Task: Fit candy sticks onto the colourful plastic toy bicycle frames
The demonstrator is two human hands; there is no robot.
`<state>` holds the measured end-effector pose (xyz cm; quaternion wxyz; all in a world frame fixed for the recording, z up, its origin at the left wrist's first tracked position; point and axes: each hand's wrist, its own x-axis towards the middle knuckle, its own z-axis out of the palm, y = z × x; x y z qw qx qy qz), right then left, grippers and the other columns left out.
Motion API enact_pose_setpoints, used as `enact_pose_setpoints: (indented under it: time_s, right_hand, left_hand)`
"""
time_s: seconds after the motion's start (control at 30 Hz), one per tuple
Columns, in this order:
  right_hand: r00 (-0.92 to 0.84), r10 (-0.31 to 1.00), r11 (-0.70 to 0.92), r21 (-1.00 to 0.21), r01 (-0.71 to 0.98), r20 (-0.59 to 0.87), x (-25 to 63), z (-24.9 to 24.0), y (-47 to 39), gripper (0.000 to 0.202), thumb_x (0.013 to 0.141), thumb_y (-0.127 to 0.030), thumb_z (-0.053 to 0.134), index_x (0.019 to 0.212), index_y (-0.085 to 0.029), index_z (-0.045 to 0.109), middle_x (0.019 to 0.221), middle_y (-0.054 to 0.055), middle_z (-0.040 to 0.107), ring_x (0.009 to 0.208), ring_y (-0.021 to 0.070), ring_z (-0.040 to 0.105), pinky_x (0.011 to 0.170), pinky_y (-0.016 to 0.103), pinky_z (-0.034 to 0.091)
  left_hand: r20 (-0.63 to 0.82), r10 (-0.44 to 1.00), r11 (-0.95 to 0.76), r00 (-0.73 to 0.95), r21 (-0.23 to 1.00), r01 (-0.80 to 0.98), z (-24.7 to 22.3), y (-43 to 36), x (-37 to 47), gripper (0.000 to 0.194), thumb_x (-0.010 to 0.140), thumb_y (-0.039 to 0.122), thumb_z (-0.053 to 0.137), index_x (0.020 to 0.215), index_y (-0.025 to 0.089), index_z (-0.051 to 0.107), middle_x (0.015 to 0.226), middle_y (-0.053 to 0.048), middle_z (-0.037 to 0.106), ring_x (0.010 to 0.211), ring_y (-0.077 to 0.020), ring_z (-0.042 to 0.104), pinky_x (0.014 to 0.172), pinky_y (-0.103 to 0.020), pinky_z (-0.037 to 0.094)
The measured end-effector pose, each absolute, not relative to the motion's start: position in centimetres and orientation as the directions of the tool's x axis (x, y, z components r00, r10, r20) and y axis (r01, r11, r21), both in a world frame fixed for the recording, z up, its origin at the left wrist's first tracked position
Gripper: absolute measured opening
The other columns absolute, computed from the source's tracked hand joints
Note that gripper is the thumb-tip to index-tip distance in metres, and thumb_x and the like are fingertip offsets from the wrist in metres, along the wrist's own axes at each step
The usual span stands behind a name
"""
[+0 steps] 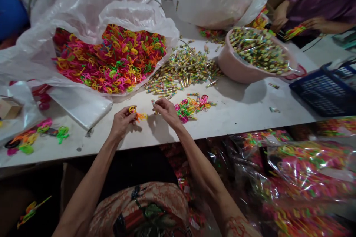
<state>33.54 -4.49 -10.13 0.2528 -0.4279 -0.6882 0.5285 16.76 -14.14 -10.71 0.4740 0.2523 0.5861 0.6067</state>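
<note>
Above the near side of the white bench [244, 114], I see the left hand [121, 121] with its grip pinched on an orange and yellow plastic toy [138, 116]. On my feed the right hand [167, 111] has its grip clamped on a small patterned tube [154, 104], near a little pile of bright plastic toys [191, 108]. Beyond, I make out a loose heap of tubes [183, 70] between a white plastic bag [133, 12] of colourful toys and a pink basin [236, 67] of tubes. A co-worker's hand [317, 24] holds bright pieces [295, 32].
</note>
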Motion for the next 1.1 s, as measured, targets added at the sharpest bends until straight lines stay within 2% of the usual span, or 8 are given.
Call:
enact_pose_setpoints:
  time_s: [0.1,0.23,0.5,0.63,0.83,0.97,1.03,1.1]
  right_hand:
    - [-0.634,0.753,-0.172,-0.983,0.072,-0.178,34.2,-9.9,-5.7,0.020,0.075,-0.034,0.063,0.083,-0.016,0.066,0.063,-0.003,0.058,0.055,0.0092,0.050,0.056,0.023,0.039]
    - [-0.691,0.684,-0.328,-0.945,-0.004,-0.235,34.5,-9.6,-6.7,0.019,0.068,-0.032,0.070,0.074,-0.014,0.070,0.054,-0.004,0.056,0.049,0.0067,0.046,0.051,0.022,0.035]
    - [-0.724,0.618,-0.512,-0.856,-0.074,-0.307,35.3,-10.1,-7.5,0.029,0.059,-0.036,0.080,0.077,-0.014,0.073,0.058,-0.002,0.065,0.048,0.0078,0.054,0.052,0.022,0.044]
    - [-0.727,0.610,-0.533,-0.842,-0.080,-0.317,35.8,-10.5,-7.4,0.031,0.056,-0.037,0.082,0.075,-0.014,0.074,0.057,-0.001,0.065,0.045,0.0077,0.054,0.049,0.022,0.044]
    - [-0.700,0.624,-0.491,-0.871,-0.003,-0.349,36.5,-10.8,-7.7,0.034,0.057,-0.040,0.082,0.073,-0.012,0.073,0.055,0.001,0.065,0.043,0.0087,0.055,0.046,0.022,0.043]
    - [-0.626,0.711,-0.376,-0.925,0.048,-0.321,36.5,-11.0,-8.7,0.030,0.062,-0.039,0.078,0.074,-0.012,0.073,0.051,-0.001,0.061,0.044,0.0087,0.054,0.048,0.022,0.044]
    - [-0.599,0.735,-0.332,-0.939,0.093,-0.319,36.8,-11.2,-8.8,0.028,0.067,-0.038,0.073,0.076,-0.012,0.073,0.052,-0.001,0.061,0.045,0.0091,0.054,0.050,0.023,0.044]
    - [-0.603,0.729,-0.269,-0.946,0.180,-0.323,37.8,-11.2,-8.4,0.024,0.073,-0.036,0.067,0.076,-0.012,0.072,0.052,-0.001,0.060,0.046,0.0101,0.054,0.051,0.024,0.044]
  left_hand:
    - [-0.352,0.895,0.230,-0.275,0.891,-0.391,-9.9,-14.9,17.5,0.056,0.048,0.022,0.084,0.102,0.015,0.071,0.079,-0.002,0.069,0.064,-0.0110,0.060,0.055,-0.021,0.048]
    - [-0.376,0.891,0.244,-0.252,0.868,-0.434,-9.2,-15.5,17.7,0.061,0.046,0.018,0.086,0.106,0.016,0.072,0.072,0.000,0.068,0.063,-0.0091,0.061,0.060,-0.019,0.050]
    - [-0.417,0.894,0.304,-0.161,0.831,-0.467,-8.8,-15.9,18.8,0.058,0.049,0.022,0.088,0.104,0.016,0.073,0.079,-0.004,0.072,0.066,-0.0109,0.063,0.064,-0.021,0.052]
    - [-0.390,0.896,0.265,-0.214,0.854,-0.447,-8.9,-15.8,19.4,0.054,0.046,0.026,0.089,0.097,0.016,0.074,0.086,-0.005,0.074,0.072,-0.0145,0.065,0.067,-0.025,0.054]
    - [-0.317,0.900,0.237,-0.299,0.932,-0.275,-9.6,-15.8,20.1,0.045,0.047,0.032,0.087,0.087,0.015,0.075,0.088,-0.008,0.074,0.076,-0.0189,0.066,0.068,-0.029,0.054]
    - [-0.264,0.882,0.234,-0.389,0.964,-0.123,-10.5,-15.7,20.6,0.036,0.049,0.029,0.082,0.083,0.016,0.075,0.081,-0.004,0.073,0.073,-0.0168,0.064,0.070,-0.029,0.053]
    - [-0.291,0.876,0.261,-0.384,0.957,-0.129,-11.0,-15.4,21.0,0.037,0.049,0.029,0.082,0.082,0.016,0.075,0.079,-0.004,0.073,0.071,-0.0168,0.063,0.067,-0.029,0.052]
    - [-0.344,0.890,0.299,-0.300,0.936,-0.184,-11.4,-15.0,21.5,0.041,0.050,0.031,0.082,0.086,0.015,0.074,0.081,-0.005,0.073,0.071,-0.0177,0.063,0.067,-0.030,0.053]
